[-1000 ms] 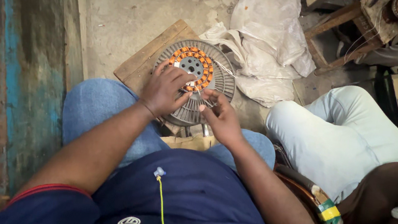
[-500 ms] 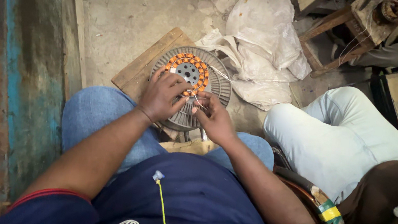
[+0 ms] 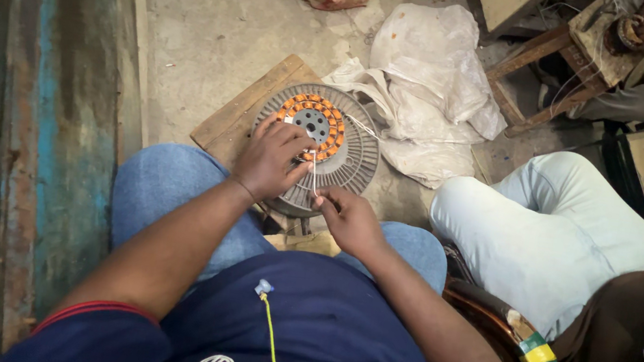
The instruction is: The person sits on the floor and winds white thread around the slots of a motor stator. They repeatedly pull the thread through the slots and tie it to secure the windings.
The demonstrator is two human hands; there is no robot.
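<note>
A round grey fan motor stator (image 3: 350, 156) with orange copper windings (image 3: 335, 121) around its hub rests on a wooden board (image 3: 248, 106) between my knees. My left hand (image 3: 271, 158) lies on the stator's near side, fingers pressed on the windings. My right hand (image 3: 346, 218) sits just below the stator's rim, pinching a thin pale wire (image 3: 313, 173) that runs up to my left fingers.
A blue-painted wooden wall (image 3: 33, 129) stands on the left. Crumpled white plastic bags (image 3: 433, 80) lie beyond the stator. Another person in pale trousers (image 3: 553, 234) sits at my right; a third person works at a wooden stool (image 3: 568, 39) at the top right.
My right hand has drawn back toward me, pulling the thin wire taut from the windings. My left hand stays on the stator.
</note>
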